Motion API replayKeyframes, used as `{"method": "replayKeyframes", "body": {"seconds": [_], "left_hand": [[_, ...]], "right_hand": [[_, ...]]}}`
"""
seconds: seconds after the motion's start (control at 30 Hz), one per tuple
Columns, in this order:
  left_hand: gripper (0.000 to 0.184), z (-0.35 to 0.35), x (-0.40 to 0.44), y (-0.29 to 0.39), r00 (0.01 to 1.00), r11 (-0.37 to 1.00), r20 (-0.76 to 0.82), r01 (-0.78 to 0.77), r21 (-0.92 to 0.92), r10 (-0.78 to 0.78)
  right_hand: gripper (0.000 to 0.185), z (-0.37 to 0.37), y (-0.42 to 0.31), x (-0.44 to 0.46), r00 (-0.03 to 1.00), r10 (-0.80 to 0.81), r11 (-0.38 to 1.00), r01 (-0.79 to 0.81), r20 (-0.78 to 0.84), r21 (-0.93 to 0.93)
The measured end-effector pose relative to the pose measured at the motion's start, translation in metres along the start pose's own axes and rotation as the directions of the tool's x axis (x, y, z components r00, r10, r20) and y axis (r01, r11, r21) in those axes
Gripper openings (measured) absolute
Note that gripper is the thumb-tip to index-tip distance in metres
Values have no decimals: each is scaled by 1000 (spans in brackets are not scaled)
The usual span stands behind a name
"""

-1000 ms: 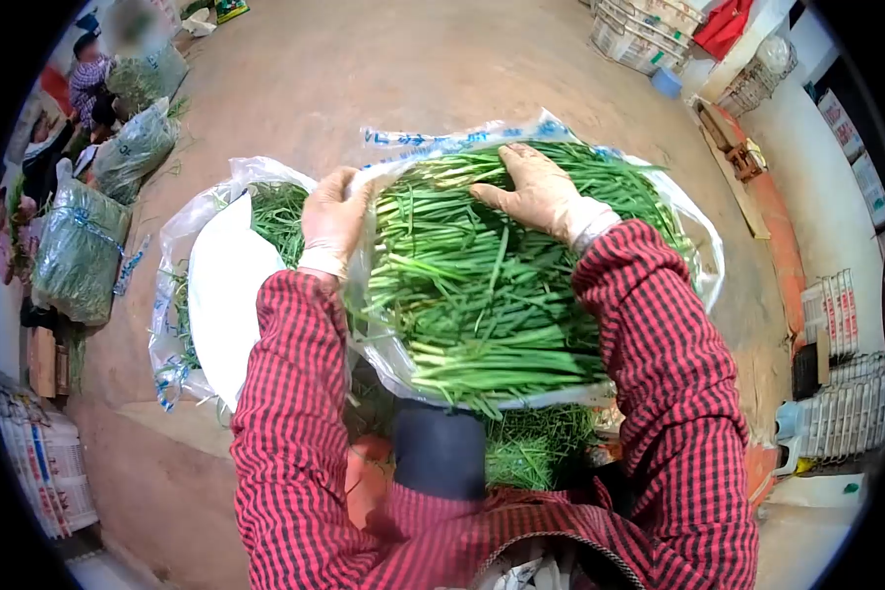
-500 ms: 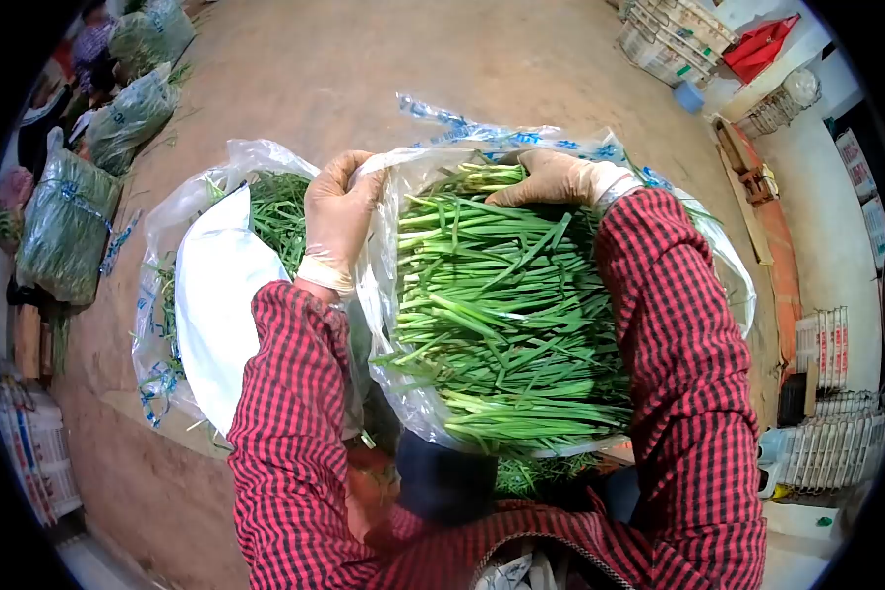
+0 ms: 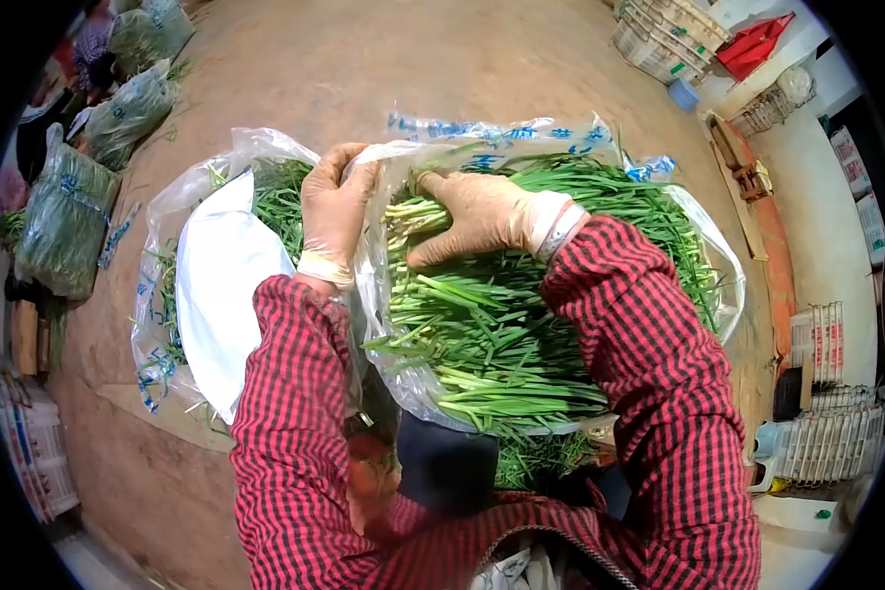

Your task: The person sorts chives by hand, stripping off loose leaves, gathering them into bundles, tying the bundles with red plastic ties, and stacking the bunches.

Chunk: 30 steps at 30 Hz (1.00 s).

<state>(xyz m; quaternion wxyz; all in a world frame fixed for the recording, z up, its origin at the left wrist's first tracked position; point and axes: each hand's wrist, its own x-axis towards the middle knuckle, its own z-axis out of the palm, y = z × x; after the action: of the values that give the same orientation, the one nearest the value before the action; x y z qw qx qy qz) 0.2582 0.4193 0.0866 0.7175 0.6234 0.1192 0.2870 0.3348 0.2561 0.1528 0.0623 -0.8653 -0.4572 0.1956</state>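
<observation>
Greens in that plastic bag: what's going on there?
A person in checked sleeves is handling the greens. The left hand pinches the edge of the bag; the right hand lies over the stems, thumb and fingers spread. Whether it grips any is unclear. Another bag of greens sits left.

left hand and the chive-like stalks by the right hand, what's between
In the head view, the left wall of the clear plastic bag lies between the left hand and the chive-like stalks.
</observation>
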Motion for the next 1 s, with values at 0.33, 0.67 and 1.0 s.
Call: {"method": "replayKeyframes", "body": {"seconds": [0.33,0.67,1.0], "left_hand": [[13,-4,-8,3,998,999,52,-22,40,19],[17,0,-6,-5,998,999,54,-21,30,19],[28,-10,-16,6,995,965,62,-91,246,78]], "right_hand": [[78,-11,-23,23,941,164,950,-70,296,-304],[79,-7,-14,26,940,107,981,-48,323,-186],[76,-31,28,-62,913,15,994,31,-408,105]]}}
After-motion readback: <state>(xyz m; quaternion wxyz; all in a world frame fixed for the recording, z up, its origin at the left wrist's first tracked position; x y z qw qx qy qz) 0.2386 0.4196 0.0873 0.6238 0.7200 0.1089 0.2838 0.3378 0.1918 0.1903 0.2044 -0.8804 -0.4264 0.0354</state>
